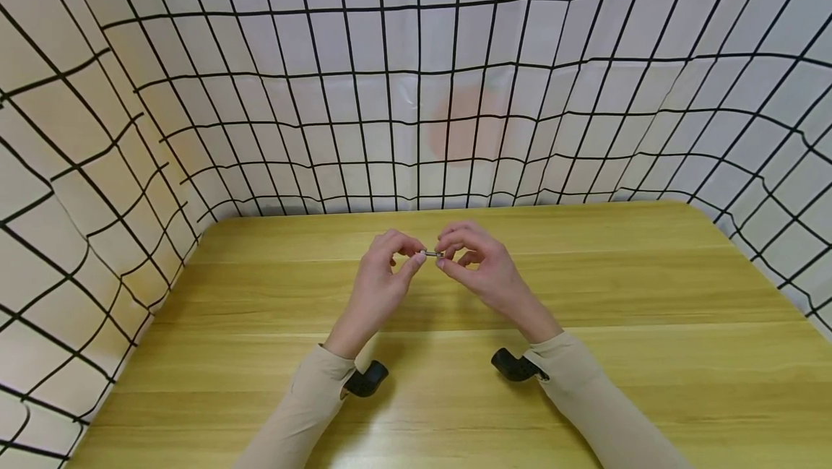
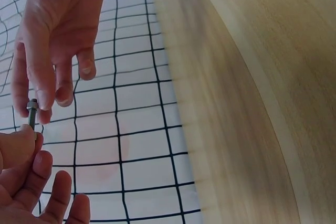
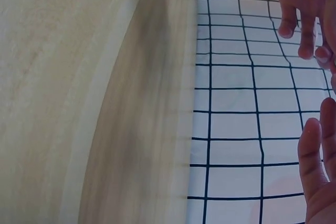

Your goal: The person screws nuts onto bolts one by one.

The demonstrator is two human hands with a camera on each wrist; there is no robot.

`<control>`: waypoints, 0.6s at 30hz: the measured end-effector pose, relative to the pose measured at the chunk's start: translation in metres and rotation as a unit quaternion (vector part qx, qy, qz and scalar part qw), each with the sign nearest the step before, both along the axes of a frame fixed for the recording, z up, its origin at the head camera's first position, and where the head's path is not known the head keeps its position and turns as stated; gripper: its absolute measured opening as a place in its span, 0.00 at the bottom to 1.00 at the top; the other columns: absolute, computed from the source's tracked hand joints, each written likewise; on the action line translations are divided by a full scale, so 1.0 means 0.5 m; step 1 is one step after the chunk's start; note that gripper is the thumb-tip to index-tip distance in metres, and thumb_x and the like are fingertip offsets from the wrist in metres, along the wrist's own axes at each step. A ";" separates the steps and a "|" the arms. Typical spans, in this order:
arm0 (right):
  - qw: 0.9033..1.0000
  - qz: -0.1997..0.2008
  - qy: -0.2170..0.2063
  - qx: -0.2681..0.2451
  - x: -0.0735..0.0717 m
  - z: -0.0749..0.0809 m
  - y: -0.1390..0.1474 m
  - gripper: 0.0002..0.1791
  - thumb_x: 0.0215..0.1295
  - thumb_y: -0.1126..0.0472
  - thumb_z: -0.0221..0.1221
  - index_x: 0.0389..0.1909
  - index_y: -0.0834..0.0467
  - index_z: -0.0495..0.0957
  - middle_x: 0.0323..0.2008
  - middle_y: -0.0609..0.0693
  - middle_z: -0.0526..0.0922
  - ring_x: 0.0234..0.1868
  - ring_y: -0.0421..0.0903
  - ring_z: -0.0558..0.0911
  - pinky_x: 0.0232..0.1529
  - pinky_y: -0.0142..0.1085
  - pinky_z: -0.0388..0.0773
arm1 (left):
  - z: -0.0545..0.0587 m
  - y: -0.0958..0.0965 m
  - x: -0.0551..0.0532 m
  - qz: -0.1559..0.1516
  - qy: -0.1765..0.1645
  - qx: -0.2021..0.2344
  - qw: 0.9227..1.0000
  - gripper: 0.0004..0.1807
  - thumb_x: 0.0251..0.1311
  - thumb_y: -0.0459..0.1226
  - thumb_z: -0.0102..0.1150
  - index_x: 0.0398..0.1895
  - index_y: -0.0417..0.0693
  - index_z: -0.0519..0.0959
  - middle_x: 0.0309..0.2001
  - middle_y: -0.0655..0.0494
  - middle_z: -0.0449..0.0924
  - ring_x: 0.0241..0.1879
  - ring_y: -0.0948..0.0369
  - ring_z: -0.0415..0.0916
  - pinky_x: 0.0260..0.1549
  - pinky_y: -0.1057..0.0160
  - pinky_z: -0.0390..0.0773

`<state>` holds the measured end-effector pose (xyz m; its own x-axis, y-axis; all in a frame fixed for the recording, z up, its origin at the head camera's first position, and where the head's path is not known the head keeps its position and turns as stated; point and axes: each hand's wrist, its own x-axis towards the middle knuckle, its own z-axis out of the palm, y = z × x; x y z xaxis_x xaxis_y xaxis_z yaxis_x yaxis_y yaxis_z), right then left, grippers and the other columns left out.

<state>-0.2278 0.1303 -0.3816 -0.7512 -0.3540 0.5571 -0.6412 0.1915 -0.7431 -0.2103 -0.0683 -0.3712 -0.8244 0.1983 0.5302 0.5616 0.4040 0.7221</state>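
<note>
The left hand (image 1: 379, 275) pinches a small metal bolt (image 1: 432, 254), and the right hand (image 1: 492, 268) has thumb and fingers about the bolt's other end. Below both hands spreads a yellowish wood-grained table (image 1: 448, 397); beyond and to either side of them, a pale backdrop (image 1: 398, 39) rises behind black netting (image 1: 418, 7).

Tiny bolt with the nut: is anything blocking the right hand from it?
No, nothing visible is in the way. The left hand pinches one end of the bolt, and the right hand is close by the nut near the other end. Whether they touch, I can't tell.
</note>
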 end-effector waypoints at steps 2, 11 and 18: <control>1.000 -0.003 0.000 -0.001 0.000 -0.001 -0.001 0.10 0.62 0.71 0.65 0.42 0.57 0.81 0.49 0.54 0.76 0.40 0.47 0.79 0.34 0.36 0.79 | 0.000 0.000 0.000 -0.001 -0.001 -0.001 1.000 0.02 0.64 0.34 0.63 0.38 0.46 0.81 0.36 0.59 0.76 0.43 0.55 0.70 0.40 0.47 0.70; 0.999 -0.025 -0.022 0.010 0.025 0.029 -0.011 0.09 0.63 0.72 0.63 0.43 0.62 0.81 0.46 0.53 0.79 0.40 0.48 0.78 0.35 0.39 0.78 | 0.001 0.000 0.000 0.004 -0.005 0.000 1.000 0.02 0.65 0.34 0.62 0.38 0.45 0.81 0.36 0.58 0.76 0.43 0.55 0.70 0.40 0.46 0.70; 0.998 -0.029 -0.047 0.012 0.047 0.058 -0.017 0.04 0.68 0.70 0.59 0.39 0.65 0.81 0.42 0.53 0.80 0.38 0.44 0.77 0.33 0.38 0.74 | 0.003 0.000 0.001 -0.002 -0.001 -0.001 1.000 0.02 0.64 0.34 0.63 0.38 0.45 0.81 0.36 0.59 0.76 0.43 0.54 0.71 0.40 0.47 0.70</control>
<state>-0.2044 0.1218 -0.3526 -0.8200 -0.3202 0.4745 -0.5555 0.2454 -0.7945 -0.2097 -0.0684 -0.3699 -0.8241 0.2026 0.5290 0.5625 0.4025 0.7222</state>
